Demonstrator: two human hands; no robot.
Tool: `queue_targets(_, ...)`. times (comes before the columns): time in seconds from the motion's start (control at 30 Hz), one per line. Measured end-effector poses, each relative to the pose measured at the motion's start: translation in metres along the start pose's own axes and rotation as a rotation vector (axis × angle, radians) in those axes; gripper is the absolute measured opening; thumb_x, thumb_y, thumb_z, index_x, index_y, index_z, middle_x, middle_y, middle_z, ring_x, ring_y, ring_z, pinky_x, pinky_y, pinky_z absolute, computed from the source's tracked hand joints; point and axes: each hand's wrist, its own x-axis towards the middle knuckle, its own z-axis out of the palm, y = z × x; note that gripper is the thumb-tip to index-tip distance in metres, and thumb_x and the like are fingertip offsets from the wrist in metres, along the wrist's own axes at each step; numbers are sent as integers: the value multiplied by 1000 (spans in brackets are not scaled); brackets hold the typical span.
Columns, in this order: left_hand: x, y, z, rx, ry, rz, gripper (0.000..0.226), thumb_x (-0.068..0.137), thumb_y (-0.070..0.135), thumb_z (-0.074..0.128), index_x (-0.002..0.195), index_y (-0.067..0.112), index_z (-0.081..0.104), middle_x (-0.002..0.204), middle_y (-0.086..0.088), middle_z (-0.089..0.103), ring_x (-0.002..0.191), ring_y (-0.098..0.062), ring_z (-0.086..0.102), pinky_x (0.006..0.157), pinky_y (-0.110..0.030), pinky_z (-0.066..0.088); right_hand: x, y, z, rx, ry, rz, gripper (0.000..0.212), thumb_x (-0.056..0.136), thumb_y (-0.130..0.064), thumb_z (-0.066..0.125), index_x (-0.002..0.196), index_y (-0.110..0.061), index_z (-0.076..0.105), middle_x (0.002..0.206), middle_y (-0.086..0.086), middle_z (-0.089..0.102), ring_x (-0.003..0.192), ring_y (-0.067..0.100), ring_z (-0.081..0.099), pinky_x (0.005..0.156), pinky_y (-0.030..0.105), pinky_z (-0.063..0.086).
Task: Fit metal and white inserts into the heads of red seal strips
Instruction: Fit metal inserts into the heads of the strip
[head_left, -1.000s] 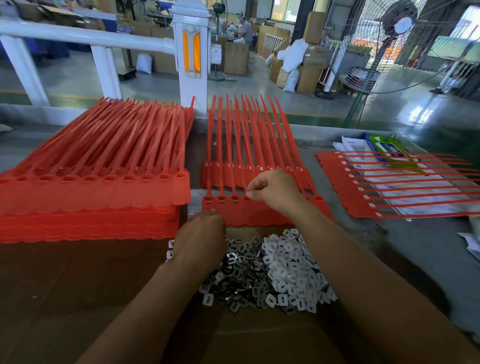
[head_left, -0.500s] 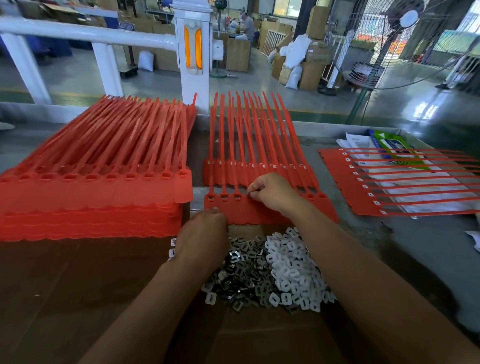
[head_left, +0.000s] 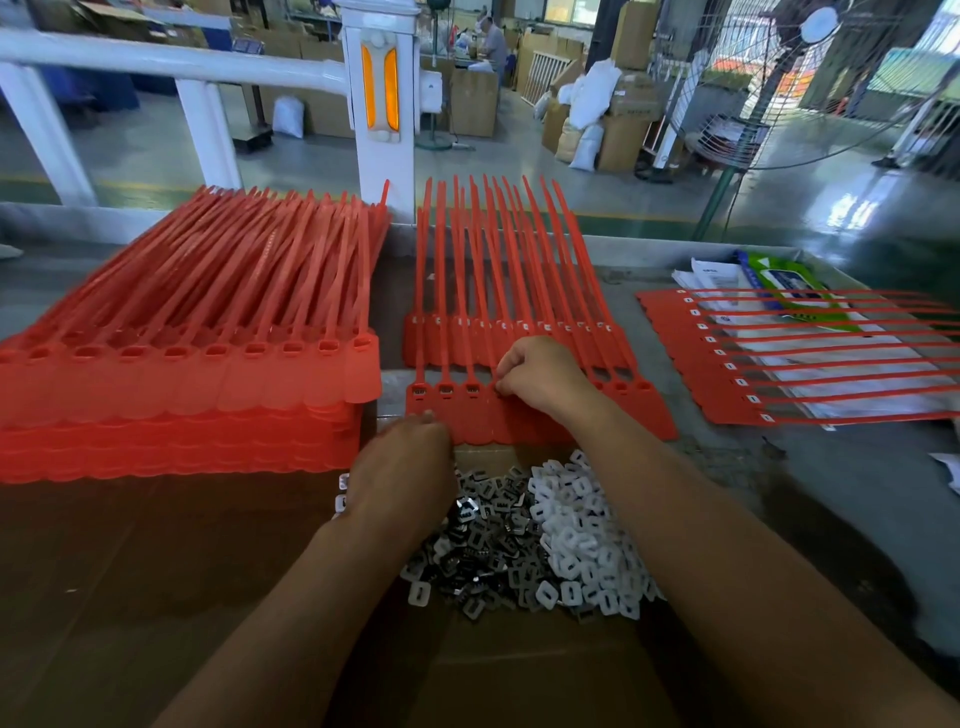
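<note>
Fingers (head_left: 508, 375) of our right hand (head_left: 543, 376) pinch a red seal strip (head_left: 485, 422). Our left hand (head_left: 402, 470)'s hold, we cannot tell.

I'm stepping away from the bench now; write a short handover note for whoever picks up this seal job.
Right hand: fingertips bunched on the fourth head from the left of the front sheet.
Left hand: over the metal inserts, fingers hidden.
White inserts lie beside them.
Done: first three heads hold metal.
Left: the heads further right, then probably the left stack.
</note>
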Motion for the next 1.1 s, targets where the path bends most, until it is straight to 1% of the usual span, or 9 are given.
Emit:
queue_targets(0.17, -1, 0, 0, -3, 4, -7, 31, 89, 6, 42, 114, 14, 57, 118, -2, 60, 103, -18, 57, 80, -28, 47, 4, 0, 0, 5, -25, 22, 8, 80, -9, 68, 87, -12, 71, 103, 3, 68, 83, 9, 53, 66, 20, 39)
queue_targets(0.37, -1, 0, 0, -10, 4, 2, 28, 89, 6, 42, 108, 15, 60, 114, -1, 60, 98, -18, 58, 76, -27, 46, 1, 0, -6, 30, -75, 30, 12, 84, -11, 65, 95, -9, 68, 107, 5, 65, 99, 16, 57, 79, 25, 39)
queue_targets(0.53, -2, 1, -1, -16, 4, -3, 31, 89, 5, 42, 112, 16, 60, 121, 0, 57, 103, -18, 57, 81, -28, 47, -5, 2, -10, 102, -82, 21, 10, 87, -8, 60, 95, -9, 66, 104, 5, 64, 89, 12, 52, 77, 25, 38)
queue_targets(0.63, -2, 1, -1, -22, 8, -2, 30, 89, 6, 42, 110, 15, 61, 119, -1, 58, 101, -17, 57, 79, -28, 46, -13, 1, -12, 114, -77, -23, 7, 87, -9, 60, 90, -12, 65, 99, 2, 64, 86, 10, 53, 76, 25, 39)
queue_targets(0.73, -2, 0, -1, -16, 12, 7, 29, 89, 6, 42, 109, 15, 61, 116, -1, 59, 99, -17, 57, 77, -27, 46, -26, -2, -17, 45, -141, -115, 6, 84, -14, 65, 83, -20, 65, 88, -9, 63, 83, 7, 54, 76, 24, 41)
queue_targets(0.83, -1, 1, -1, -14, 15, 13, 28, 89, 7, 42, 107, 15, 62, 114, -1, 59, 97, -18, 58, 77, -28, 46, -45, -8, -21, -42, -289, -188, 6, 81, -18, 69, 86, -22, 69, 79, -19, 58, 78, -1, 55, 72, 17, 42)
queue_targets(0.9, -1, 1, -1, -12, 8, 8, 26, 89, 7, 42, 105, 15, 61, 110, -1, 60, 94, -18, 58, 74, -28, 47, -55, -13, -19, -85, -368, -222, 13, 81, -17, 69, 93, -18, 70, 82, -16, 62, 79, 0, 58, 72, 16, 45)
queue_targets(0.97, 0, 0, -1, -6, -2, -1, 25, 89, 8, 42, 104, 15, 61, 108, -2, 61, 93, -19, 58, 73, -28, 46, -62, -18, -15, -133, -407, -246, 16, 80, -18, 70, 96, -14, 70, 90, -8, 66, 85, 7, 60, 76, 20, 48)
queue_targets(1.1, 0, 0, -1, 9, -12, 4, 26, 89, 9, 42, 107, 14, 60, 111, -2, 60, 98, -19, 58, 74, -28, 45, -66, -23, -7, -282, -394, -286, 13, 82, -14, 68, 93, -7, 66, 87, -1, 63, 83, 15, 58, 68, 23, 45)
